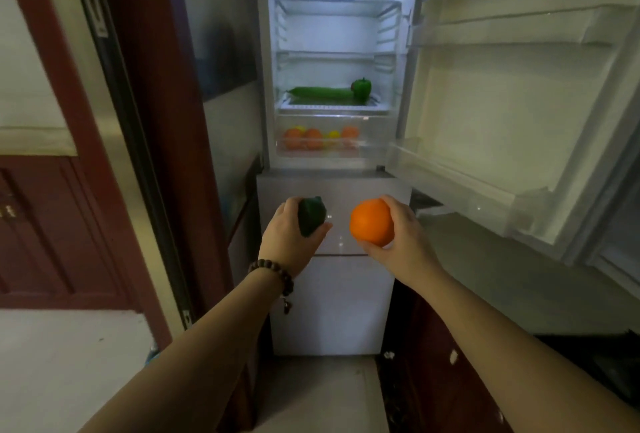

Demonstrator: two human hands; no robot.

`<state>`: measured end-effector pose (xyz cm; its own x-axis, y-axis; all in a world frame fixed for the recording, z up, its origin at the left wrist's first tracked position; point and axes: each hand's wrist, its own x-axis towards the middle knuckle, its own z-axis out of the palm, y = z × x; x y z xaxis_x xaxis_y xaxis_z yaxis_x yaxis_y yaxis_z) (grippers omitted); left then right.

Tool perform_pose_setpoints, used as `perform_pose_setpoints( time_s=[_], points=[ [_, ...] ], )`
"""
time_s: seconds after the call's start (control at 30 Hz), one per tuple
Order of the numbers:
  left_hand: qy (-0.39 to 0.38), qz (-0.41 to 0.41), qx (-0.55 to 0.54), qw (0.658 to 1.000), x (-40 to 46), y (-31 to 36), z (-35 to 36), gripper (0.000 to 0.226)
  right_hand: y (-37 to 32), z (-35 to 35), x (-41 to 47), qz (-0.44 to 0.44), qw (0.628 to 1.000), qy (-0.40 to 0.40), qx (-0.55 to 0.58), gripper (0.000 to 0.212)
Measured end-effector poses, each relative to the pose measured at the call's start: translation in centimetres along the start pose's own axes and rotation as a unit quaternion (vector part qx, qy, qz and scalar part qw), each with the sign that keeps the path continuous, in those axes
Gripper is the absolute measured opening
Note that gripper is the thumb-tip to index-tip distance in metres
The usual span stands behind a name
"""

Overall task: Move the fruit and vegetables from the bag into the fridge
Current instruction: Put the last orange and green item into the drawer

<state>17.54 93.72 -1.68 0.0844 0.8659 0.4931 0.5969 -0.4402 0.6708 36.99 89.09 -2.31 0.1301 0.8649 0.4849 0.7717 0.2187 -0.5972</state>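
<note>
At twelve o'clock from the person stands the fridge [334, 62], its upper door [512, 114] swung wide to the right and its light on; the two upper wire shelves look bare. On the lowest shelf [329, 105] lie a long cucumber [320, 92] and, touching its right end, a green pepper [361, 89]. Below it the clear crisper drawer [329, 152] holds several oranges [304, 138] and what look like lemons [333, 135]. Nearer, at one o'clock, the right hand [398, 235] cups an orange [371, 222] from the side and below, fingers curled round it; it reads as firm, round and smooth, likely to roll, so a full-palm hold suits it. At eleven o'clock the left hand [289, 242], a bead bracelet [273, 271] on its wrist, wraps a dark green pepper [311, 216]; probably light and hollow, best held round the body, not the stem. Both pieces hang in front of the closed lower compartment, not yet inside. The bag is out of view.
</note>
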Motion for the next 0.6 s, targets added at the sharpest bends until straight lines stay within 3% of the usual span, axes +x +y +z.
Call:
perform_pose_setpoints(
  time_s=[0.6],
  points=[
    [0.035,0.063,-0.036,0.997,29.4,-8.1,6.7,0.055,7.6,5.8,27.8,-0.068,0.995,0.055,-0.049,0.091]
  ],
)
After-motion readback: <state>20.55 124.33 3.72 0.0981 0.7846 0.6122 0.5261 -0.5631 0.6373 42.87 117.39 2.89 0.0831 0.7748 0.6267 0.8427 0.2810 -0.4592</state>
